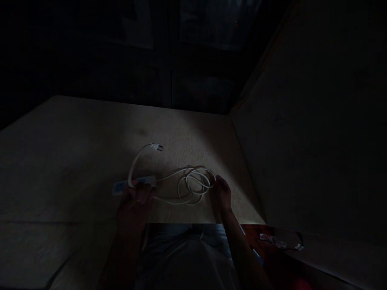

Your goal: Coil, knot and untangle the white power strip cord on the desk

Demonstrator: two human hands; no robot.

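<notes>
A white power strip (pixel 133 184) lies on a dim wooden table (pixel 75 133), and my left hand (pixel 137 201) is closed on its near side. Its white cable runs right into a loose coil (pixel 195 183). My right hand (pixel 220 195) grips the right edge of that coil with curled fingers. A further length of cable arcs up from the strip to a white plug (pixel 156 147) lying flat on the table, beyond both hands.
The scene is very dark. A wooden side panel (pixel 302 153) rises along the right of the table. Below it at the lower right lies another small white cable piece (pixel 276 241). My lap in pale clothing (pixel 181 253) is at the table's near edge.
</notes>
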